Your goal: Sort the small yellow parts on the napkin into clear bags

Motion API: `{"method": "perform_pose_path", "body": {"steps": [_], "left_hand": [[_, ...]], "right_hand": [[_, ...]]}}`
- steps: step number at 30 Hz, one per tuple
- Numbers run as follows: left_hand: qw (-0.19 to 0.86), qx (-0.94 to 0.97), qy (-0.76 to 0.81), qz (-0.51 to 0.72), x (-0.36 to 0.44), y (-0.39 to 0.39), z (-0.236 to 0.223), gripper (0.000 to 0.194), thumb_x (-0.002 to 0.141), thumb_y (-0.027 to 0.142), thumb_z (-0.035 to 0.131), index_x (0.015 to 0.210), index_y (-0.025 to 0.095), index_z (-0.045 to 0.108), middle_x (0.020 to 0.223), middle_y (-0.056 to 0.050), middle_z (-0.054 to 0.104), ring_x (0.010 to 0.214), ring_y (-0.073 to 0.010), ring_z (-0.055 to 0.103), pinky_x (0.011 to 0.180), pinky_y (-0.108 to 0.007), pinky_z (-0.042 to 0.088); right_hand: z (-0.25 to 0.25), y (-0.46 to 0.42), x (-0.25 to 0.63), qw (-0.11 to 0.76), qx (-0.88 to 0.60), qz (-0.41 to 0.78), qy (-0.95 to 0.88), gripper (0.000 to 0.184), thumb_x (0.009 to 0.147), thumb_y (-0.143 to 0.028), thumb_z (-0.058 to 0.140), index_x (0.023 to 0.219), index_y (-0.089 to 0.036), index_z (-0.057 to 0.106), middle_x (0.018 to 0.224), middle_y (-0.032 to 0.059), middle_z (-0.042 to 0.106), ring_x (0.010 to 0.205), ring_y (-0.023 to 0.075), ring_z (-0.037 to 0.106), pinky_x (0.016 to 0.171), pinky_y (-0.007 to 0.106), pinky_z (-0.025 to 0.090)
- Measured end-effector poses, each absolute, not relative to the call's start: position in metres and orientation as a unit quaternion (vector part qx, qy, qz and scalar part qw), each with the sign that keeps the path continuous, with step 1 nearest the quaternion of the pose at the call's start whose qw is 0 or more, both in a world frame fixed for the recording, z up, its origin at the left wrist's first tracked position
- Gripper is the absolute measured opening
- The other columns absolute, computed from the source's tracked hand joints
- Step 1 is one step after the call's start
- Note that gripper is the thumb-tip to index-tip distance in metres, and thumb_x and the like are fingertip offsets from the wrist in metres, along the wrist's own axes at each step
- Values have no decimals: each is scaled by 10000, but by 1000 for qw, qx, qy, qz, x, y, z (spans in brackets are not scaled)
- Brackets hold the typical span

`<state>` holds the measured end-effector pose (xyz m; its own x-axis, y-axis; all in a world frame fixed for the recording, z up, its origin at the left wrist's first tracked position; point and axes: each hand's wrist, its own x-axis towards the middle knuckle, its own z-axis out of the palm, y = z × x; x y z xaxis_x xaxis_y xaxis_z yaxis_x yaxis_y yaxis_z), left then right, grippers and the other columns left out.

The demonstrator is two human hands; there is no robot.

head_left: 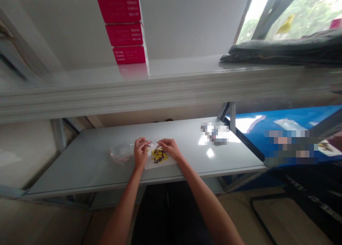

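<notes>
The left hand (140,152) and right hand (168,147) pinch the top edge of a clear plastic bag (157,165) holding yellow and dark pieces (159,155) on the worktop (93,159), a second clear bag (121,154) lying just left of it.

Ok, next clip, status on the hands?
Left hand, right hand: both pinching top edge of clear plastic bag. Yellow and dark bits inside. More plastic bags beside left hand.
</notes>
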<state>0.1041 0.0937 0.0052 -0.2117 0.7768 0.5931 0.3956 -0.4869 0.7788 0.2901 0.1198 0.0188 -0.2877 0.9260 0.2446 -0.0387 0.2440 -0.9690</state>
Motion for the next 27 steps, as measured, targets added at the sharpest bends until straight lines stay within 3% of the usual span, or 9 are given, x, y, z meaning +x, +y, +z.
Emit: {"method": "perform_pose_path", "body": {"steps": [3, 7, 13, 18, 27], "left_hand": [[114, 634, 483, 592, 105, 92, 6, 287, 953, 176, 500, 926, 203, 784, 1158, -95, 568, 990, -189, 645, 765, -309, 596], [31, 676, 480, 559, 109, 85, 12, 269, 941, 159, 520, 911, 222, 779, 1170, -92, 562, 1149, -237, 586, 947, -391, 544], [40, 688, 473, 549, 116, 73, 24, 118, 923, 313, 651, 908, 209, 704, 1204, -97, 563, 1205, -256, 564, 1070, -431, 464], [43, 668, 492, 557, 115, 79, 19, 183, 949, 343, 619, 826, 212, 654, 1156, -92, 575, 1166, -240, 585, 1043, -402, 477], [56, 661, 501, 556, 112, 83, 14, 251, 955, 388, 612, 791, 206, 663, 1127, -91, 595, 1135, -236, 600, 1011, -392, 493]], "right_hand": [[17, 121, 291, 485, -358, 473, -642, 392, 854, -495, 662, 816, -124, 783, 721, 66, 734, 585, 128, 561, 545, 226, 398], [11, 122, 288, 487, -352, 444, -665, 358, 862, -479, 676, 815, -142, 788, 766, 72, 757, 659, 159, 629, 603, 237, 443], [6, 120, 280, 503, -373, 358, -693, 266, 886, -398, 692, 829, -161, 798, 709, 43, 738, 584, 134, 579, 569, 233, 409], [10, 113, 278, 509, -329, 281, -744, 227, 947, -327, 656, 827, -182, 783, 842, 60, 771, 718, 148, 654, 712, 240, 464], [13, 109, 275, 505, -369, 241, -742, 249, 959, -348, 663, 778, -177, 673, 775, 15, 627, 621, 115, 502, 619, 228, 382]]}}
